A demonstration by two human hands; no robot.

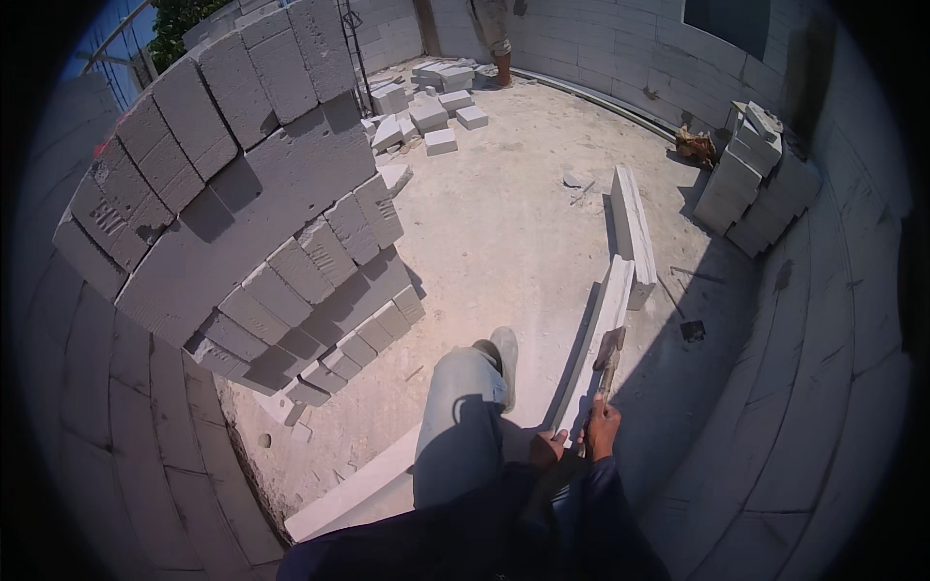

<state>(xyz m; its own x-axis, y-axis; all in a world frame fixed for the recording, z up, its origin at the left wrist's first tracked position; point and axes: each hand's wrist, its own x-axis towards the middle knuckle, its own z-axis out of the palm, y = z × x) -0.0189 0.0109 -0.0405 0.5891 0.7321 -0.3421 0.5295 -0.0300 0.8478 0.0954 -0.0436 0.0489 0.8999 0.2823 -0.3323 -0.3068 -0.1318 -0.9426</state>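
Observation:
My right hand (603, 428) is closed around the handle of a hand tool with a flat brown head (608, 349); its exact kind is unclear. The head lies over the top edge of a long, thin pale block (599, 315) standing on its narrow side. At that block's near end is my left hand (549, 449), its fingers curled against the block and partly hidden. A second pale block (632, 232) stands on edge just beyond, touching or overlapping the first one's far end.
At left rises a tall stack of pale blocks (262, 184). Loose blocks (441, 141) lie scattered at the back, near another person's leg (492, 34). More blocks (751, 174) lean by the right wall (823, 368). My bent leg (455, 407) is left of my hands.

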